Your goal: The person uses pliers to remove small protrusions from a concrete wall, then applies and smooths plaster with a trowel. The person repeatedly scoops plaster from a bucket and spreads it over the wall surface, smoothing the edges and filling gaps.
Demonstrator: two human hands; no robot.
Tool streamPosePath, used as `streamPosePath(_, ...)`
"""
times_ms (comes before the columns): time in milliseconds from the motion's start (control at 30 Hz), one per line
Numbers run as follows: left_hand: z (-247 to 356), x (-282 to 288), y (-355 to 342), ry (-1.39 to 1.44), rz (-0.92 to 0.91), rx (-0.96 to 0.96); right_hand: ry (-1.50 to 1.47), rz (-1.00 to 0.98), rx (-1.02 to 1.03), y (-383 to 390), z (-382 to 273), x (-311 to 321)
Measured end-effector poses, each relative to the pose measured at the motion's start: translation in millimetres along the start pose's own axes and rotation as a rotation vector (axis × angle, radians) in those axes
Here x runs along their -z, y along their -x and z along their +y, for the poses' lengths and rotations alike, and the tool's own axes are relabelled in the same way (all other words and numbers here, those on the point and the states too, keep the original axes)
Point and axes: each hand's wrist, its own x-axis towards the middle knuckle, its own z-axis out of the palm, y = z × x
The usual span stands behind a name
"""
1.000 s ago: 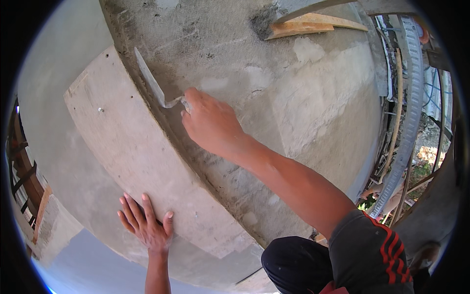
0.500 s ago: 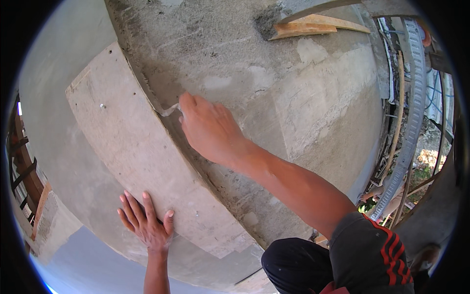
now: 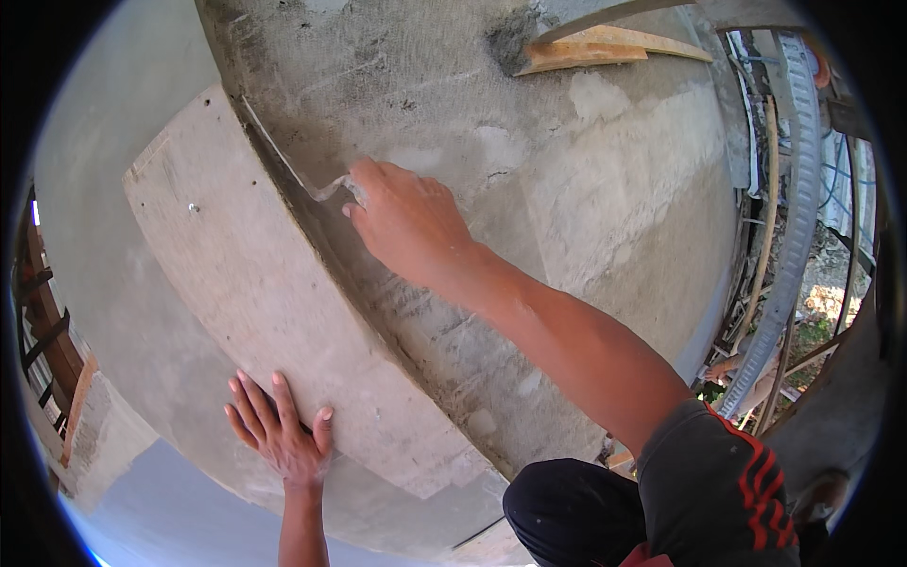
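My right hand (image 3: 411,227) is closed around the handle of a trowel (image 3: 282,151). The trowel's thin blade shows edge-on, lying along the upper long edge of a pale plywood board (image 3: 236,255); its bent neck leads back to my fingers, which hide the handle. Rough grey cement (image 3: 453,104) spreads beyond that edge, under my right hand and forearm. My left hand (image 3: 281,435) rests flat on the board's lower part, fingers spread, holding nothing. A small screw or nail head (image 3: 194,207) sticks up from the board.
Wooden strips (image 3: 605,49) jut from the cement at the top, beside a lump of mortar (image 3: 508,42). Smooth grey plaster (image 3: 104,227) borders the board on the left. At the right stands a perforated metal beam (image 3: 798,161). My dark-clothed knee (image 3: 572,510) is at the bottom.
The trowel blade, mostly out of sight before, now shows as a long thin edge beside the board. My right hand has shifted slightly up. The left hand stays in place.
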Motion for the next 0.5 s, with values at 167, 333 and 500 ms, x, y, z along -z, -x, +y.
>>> streamPosePath(167, 0, -2, -2, 0.002, -0.003, 0.003, 0.003, -0.046, 0.013, 2, 2, -4)
streamPosePath(333, 0, -3, -2, 0.008, 0.009, 0.008, -0.026, -0.085, 0.024, 46, 10, -10)
streamPosePath(500, 2, 6, -2, -0.003, 0.0, 0.019, -0.063, -0.078, 0.023, 100, 8, -10)
